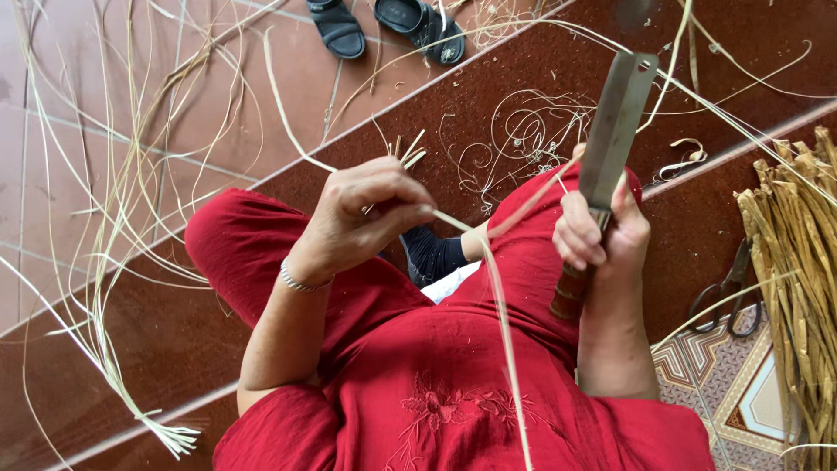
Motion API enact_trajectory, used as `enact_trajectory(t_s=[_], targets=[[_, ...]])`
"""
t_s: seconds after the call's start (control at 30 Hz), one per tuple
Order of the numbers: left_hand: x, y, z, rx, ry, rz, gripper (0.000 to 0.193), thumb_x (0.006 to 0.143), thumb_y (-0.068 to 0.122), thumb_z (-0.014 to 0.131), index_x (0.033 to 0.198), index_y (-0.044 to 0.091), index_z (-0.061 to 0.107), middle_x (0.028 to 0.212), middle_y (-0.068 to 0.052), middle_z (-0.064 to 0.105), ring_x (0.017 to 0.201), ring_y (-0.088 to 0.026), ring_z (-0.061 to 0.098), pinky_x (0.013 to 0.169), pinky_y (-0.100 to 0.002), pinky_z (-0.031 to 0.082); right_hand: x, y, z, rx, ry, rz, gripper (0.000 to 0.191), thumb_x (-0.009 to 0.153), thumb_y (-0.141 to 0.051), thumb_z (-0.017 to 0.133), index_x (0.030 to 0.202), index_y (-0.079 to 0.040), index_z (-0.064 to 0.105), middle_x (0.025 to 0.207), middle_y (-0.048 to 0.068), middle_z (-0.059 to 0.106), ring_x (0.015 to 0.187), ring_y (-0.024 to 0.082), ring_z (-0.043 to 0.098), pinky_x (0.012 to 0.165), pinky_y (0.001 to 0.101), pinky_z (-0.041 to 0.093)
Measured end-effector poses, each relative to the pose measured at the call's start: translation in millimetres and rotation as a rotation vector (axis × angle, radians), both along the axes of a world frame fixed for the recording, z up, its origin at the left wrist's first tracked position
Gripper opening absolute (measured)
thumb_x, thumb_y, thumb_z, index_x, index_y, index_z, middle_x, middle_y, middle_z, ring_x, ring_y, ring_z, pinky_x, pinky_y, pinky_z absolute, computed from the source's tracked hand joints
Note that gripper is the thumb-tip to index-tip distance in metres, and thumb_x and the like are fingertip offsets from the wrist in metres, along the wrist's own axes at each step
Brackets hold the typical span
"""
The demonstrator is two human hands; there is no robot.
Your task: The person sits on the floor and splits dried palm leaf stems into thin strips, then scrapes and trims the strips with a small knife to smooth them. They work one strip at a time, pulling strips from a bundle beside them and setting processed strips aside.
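Left hand (362,218) is pinching a pale cane strip (501,305), fingers closed on its upper end; the strip is running from the fingertips down across the red-clothed lap. More short strip ends are sticking up just behind this hand.

Right hand (602,235) is clamped on the handle of a broad-bladed knife (615,122), blade pointing up and away, well above the fist. The strip is lying between the two hands, nearer the left.

Scissors (728,292) are lying on the floor just right of the right hand, touching a bundle of dry canes (798,262). Loose thin strips (105,218) are spreading over the floor left of the left hand. Two dark sandals (384,26) are sitting far beyond it. No containers showing.
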State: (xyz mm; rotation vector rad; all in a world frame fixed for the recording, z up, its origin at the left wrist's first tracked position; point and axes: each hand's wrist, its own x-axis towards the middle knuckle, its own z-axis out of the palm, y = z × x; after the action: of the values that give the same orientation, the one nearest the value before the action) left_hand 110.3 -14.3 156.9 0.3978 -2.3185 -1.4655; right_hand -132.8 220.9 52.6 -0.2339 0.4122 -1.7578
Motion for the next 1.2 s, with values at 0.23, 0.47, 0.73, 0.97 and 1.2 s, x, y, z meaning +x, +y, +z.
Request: enact_trajectory(t_s=[0.23, 0.47, 0.73, 0.97, 1.2], targets=[[-11.9, 12.4, -6.3, 0.044, 0.001, 0.049, 0.007, 0.091, 0.007, 0.08, 0.095, 0.005, 0.075, 0.084, -0.006, 0.071, 0.076, -0.014, 0.069, 0.068, -0.028, 0.054, -18.5, -16.0, -32.3, 0.138, 0.056, -0.078, 0.055, 0.118, -0.047, 0.036, 0.16, -0.012, 0.032, 0.067, -0.002, 0.042, 0.043, 0.005, 0.035, 0.04, 0.0238, 0.037], [-11.9, 14.6, -13.9, 0.046, 0.003, 0.111, 0.008, 0.091, 0.008, 0.081, 0.093, 0.004, 0.074, 0.084, -0.006, 0.073, 0.073, -0.013, 0.072, 0.065, -0.027, 0.055, -8.5, -15.8, -1.6, -0.333, -0.035, 0.03, 0.067, 0.111, -0.038, 0.046, 0.163, -0.002, 0.026, 0.055, 0.0, 0.05, 0.037, 0.01, 0.038, 0.036, 0.0274, 0.036], [-27.0, 29.5, -20.8, 0.2, -0.034, 0.081, 0.013, 0.092, 0.014, 0.081, 0.091, 0.003, 0.073, 0.081, -0.004, 0.076, 0.072, -0.007, 0.073, 0.062, -0.023, 0.059, 55.5, -12.4, 48.4, 0.088, 0.359, 0.224, 0.078, 0.108, -0.052, 0.053, 0.157, 0.005, 0.033, 0.061, 0.005, 0.055, 0.039, 0.008, 0.039, 0.037, 0.0227, 0.035], [-21.1, 23.2, -29.0, 0.13, -0.12, 0.108, 0.024, 0.085, 0.023, 0.088, 0.081, 0.005, 0.073, 0.072, -0.004, 0.075, 0.066, -0.006, 0.073, 0.057, -0.023, 0.058, 60.3, -19.4, 35.2, 0.193, 0.425, 0.208, 0.068, 0.109, -0.048, 0.053, 0.146, 0.009, 0.045, 0.063, 0.008, 0.057, 0.041, 0.011, 0.044, 0.037, 0.0227, 0.036], [-0.3, -23.1, -65.3, 0.067, -0.109, 0.063, 0.007, 0.094, 0.01, 0.078, 0.097, 0.005, 0.076, 0.076, -0.003, 0.062, 0.066, -0.011, 0.059, 0.061, -0.028, 0.047, 30.0, -30.8, 8.1, -0.011, 0.174, 0.151, 0.06, 0.111, -0.04, 0.053, 0.15, 0.005, 0.043, 0.064, 0.005, 0.053, 0.042, 0.009, 0.044, 0.038, 0.0263, 0.041]])
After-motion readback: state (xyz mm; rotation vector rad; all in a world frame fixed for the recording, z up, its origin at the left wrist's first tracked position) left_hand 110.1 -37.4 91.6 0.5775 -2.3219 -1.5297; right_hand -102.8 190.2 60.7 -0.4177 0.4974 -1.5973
